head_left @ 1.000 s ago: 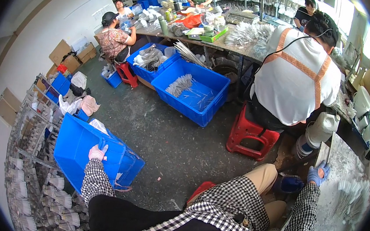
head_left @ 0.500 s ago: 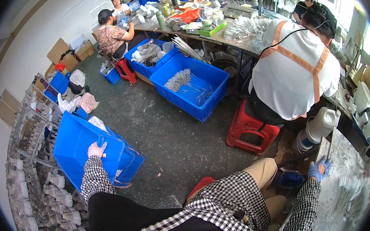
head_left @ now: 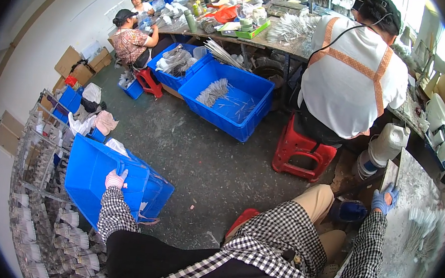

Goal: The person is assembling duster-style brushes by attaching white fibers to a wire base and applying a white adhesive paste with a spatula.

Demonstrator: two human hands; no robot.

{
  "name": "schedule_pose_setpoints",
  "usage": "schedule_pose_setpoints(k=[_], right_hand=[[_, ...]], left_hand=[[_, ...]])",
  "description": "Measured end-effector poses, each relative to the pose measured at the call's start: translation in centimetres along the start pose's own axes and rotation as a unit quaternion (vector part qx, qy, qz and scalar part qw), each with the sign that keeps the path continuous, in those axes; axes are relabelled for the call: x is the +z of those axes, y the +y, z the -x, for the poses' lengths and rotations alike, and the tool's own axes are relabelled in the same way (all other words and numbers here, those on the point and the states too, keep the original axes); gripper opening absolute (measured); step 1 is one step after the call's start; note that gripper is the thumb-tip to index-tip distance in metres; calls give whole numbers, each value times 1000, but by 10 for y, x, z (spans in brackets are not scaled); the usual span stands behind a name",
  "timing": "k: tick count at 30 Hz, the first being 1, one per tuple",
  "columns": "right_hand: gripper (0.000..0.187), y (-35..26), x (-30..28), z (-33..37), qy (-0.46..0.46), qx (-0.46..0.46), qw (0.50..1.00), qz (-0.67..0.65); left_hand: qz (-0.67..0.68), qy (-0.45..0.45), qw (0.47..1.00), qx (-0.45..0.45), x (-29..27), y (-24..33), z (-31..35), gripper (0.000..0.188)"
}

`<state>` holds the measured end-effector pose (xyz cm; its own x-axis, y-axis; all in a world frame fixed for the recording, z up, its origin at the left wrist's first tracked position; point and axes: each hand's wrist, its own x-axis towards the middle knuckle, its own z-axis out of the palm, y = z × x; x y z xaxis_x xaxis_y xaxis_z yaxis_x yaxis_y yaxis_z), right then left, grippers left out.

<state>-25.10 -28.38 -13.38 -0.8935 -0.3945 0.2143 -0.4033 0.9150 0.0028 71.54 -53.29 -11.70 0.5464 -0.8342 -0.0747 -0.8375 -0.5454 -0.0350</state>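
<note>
Left hand (head_left: 115, 179) in a pale glove is gripping the rim of a tilted blue crate (head_left: 92, 172) on the floor beside the wire rack (head_left: 39, 176). Right hand (head_left: 384, 196), blue glove, fingers spread loosely, is resting on the worktable edge (head_left: 409, 182), holding nothing.

The palm of the left hand (head_left: 116, 179) is hidden against the wall of the tilted blue bin (head_left: 92, 175), so its grip cannot be judged. The bin's inside is turned away toward nine o'clock, and its contents are concealed. The right hand (head_left: 385, 196) at three o'clock is small and gloved; it is perhaps resting on the counter (head_left: 412, 208) edge. The counter is cut off by the dark fisheye rim. The bundles on the wire rack (head_left: 36, 212) at eight o'clock are too blurred to be identified.
</note>
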Motion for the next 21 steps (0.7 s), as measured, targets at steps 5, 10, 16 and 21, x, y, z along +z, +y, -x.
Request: schedule_pose_setpoints(k=[5, 10, 16, 21], right_hand=[[86, 0, 4, -1, 5, -5, 1000, 1], [86, 6, 11, -4, 9, -7, 1000, 3], [88, -1, 2, -2, -13, 5, 1000, 9], [88, -3, -1, 0, -23, 8, 1000, 14]], left_hand=[[0, 6, 1000, -4, 3, -5, 0, 88], [2, 1, 1000, -6, 2, 1, 2, 88], [2, 2, 1000, -1, 4, -3, 1, 90], [10, -6, 1000, -4, -1, -1, 5, 89]])
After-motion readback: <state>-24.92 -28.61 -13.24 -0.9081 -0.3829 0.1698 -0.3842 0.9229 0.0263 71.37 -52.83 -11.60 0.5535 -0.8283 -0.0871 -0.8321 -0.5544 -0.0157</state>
